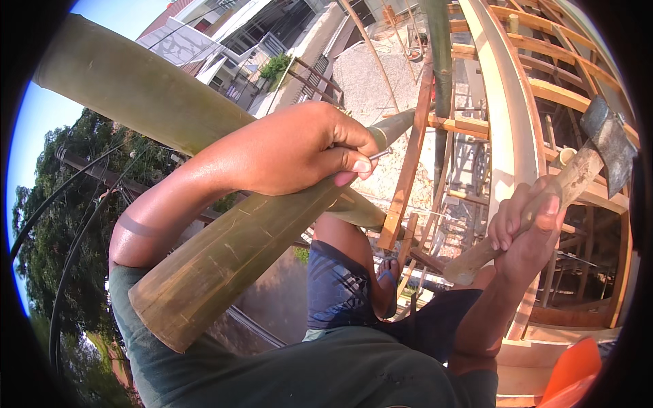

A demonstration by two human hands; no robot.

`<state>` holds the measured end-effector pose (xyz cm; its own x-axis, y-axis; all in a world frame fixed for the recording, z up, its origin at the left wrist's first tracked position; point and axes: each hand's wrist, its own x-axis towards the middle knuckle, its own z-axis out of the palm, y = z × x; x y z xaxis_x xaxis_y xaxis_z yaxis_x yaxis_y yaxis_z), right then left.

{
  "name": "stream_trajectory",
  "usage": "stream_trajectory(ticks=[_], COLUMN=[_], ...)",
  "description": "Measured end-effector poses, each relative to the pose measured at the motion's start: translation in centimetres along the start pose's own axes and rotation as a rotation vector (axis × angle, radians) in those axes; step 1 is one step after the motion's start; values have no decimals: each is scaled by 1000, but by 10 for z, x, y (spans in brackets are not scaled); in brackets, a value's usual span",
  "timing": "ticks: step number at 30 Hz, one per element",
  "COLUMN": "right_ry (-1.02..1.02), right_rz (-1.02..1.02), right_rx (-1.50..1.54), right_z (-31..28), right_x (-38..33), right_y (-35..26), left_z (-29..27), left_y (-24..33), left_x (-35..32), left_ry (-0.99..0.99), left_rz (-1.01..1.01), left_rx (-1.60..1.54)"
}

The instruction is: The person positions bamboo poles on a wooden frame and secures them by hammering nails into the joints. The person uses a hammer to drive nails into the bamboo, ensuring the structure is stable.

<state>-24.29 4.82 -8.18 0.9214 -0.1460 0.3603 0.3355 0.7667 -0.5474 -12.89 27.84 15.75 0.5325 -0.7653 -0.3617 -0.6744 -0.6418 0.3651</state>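
Thick bamboo pole [231, 251] slants across the lap, left hand [299, 146] clamped over it, pinching a nail [381, 154] steady at its upper end, right hand [527, 228] closed on the raised hammer [568, 183] handle above timber scaffolding [507, 115].

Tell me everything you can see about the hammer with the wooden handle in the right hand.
The hammer with a pale, worn wooden handle has a dark grey metal head, dull and scuffed, at its upper end near the right rim. It is tilted, head up and to the right, butt end down and to the left. The right hand is closed around the handle's lower part. Behind it lie curved wooden frame timbers.
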Motion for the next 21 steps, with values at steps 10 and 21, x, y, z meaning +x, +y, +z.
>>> stream_trajectory(ticks=[10, 21], right_ry=[45, 203], right_rz=[-114, 9], right_rx=[98, -473], right_z=[-5, 36], right_x=[-11, -5], right_y=[-2, 15], left_z=[1, 0], left_y=[-2, -4], left_x=[0, -1], left_ry=[-18, 7], left_rz=[-36, -2], left_rx=[36, -23])
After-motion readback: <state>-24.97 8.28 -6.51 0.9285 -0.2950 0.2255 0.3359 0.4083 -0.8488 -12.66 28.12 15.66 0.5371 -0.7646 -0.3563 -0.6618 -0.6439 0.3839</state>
